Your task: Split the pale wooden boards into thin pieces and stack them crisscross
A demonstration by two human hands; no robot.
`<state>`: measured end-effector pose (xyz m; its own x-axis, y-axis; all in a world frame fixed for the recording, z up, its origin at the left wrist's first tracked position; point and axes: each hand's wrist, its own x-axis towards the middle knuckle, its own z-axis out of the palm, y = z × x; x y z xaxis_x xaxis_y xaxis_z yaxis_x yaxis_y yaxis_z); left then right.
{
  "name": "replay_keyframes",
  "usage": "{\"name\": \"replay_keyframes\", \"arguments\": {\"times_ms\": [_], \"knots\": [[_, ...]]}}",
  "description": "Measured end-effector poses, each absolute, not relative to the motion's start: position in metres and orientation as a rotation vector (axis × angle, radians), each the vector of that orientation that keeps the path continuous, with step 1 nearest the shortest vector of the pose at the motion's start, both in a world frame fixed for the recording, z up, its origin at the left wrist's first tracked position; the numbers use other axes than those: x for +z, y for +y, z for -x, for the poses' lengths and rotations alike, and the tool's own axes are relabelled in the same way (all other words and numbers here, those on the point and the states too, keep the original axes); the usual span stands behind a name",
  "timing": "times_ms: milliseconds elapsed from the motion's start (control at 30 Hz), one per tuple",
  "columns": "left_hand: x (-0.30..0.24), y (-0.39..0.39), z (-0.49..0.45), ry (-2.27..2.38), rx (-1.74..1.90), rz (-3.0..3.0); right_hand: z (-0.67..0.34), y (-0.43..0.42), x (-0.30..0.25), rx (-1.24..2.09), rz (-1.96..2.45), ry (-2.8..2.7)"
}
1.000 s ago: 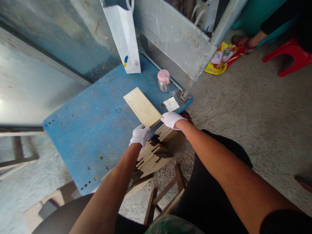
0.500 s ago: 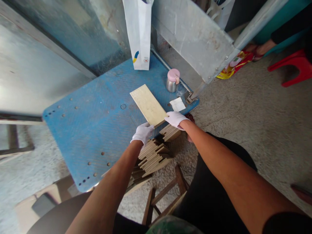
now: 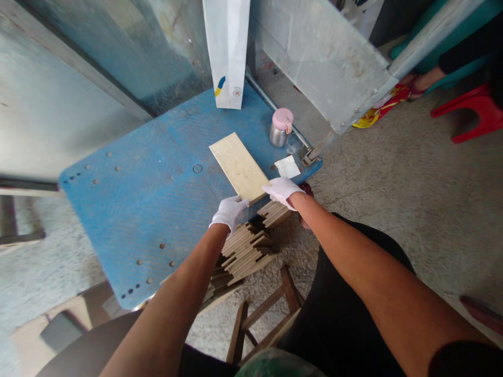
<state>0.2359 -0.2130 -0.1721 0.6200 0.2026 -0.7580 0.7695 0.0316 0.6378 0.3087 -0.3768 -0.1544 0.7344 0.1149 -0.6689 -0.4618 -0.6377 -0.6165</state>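
Observation:
A flat, pale wooden board (image 3: pixel 239 165) lies slantwise on the blue table (image 3: pixel 145 193), its near end at the table's front edge. At that end's left corner, my left hand (image 3: pixel 229 212), in a white glove, grips the board with thumb on top. My right hand (image 3: pixel 282 190), gloved the same way, pinches the near right corner. The undersides of both hands' fingers are hidden. Just below, several thin wooden boards (image 3: pixel 247 248) are stacked under the table's front edge, partly covered by my left forearm.
A tall white paper bag (image 3: pixel 228 57) stands at the table's back. Near the right end are a steel jar with a pink lid (image 3: pixel 280 128) and a white paper piece (image 3: pixel 287 167). A wooden stool frame (image 3: pixel 263 309) is below; a red stool (image 3: pixel 467 112) stands right, near another person's arm (image 3: pixel 430 78).
The view has shifted slightly. My right hand's fingers have slid a little farther left over the board's corner. Both hands stay at the board's near end, and the board has hardly moved.

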Motion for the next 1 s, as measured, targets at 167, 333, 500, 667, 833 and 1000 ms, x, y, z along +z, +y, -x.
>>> {"name": "replay_keyframes", "arguments": {"times_ms": [167, 333, 500, 667, 833, 1000], "knots": [[-0.169, -0.215, -0.235, 0.857, -0.512, -1.492, -0.305, -0.383, -0.144, 0.809, 2.012, 0.378], [-0.15, -0.219, -0.236, 0.899, -0.483, -1.479, -0.305, -0.378, -0.133, 0.719, 1.855, 0.422], [-0.141, -0.217, -0.233, 1.002, -0.421, -1.399, -0.312, -0.355, -0.139, 0.779, 1.762, 0.384], [-0.14, -0.211, -0.222, 0.976, -0.401, -1.252, -0.311, -0.346, -0.146, 0.777, 1.501, 0.343], [-0.132, -0.203, -0.207, 0.909, -0.335, -0.908, -0.307, -0.343, -0.131, 0.762, 1.404, 0.313], [-0.115, -0.153, -0.195, 1.021, -0.309, -1.1, -0.296, -0.356, -0.109, 0.838, 1.388, 0.22]]}}
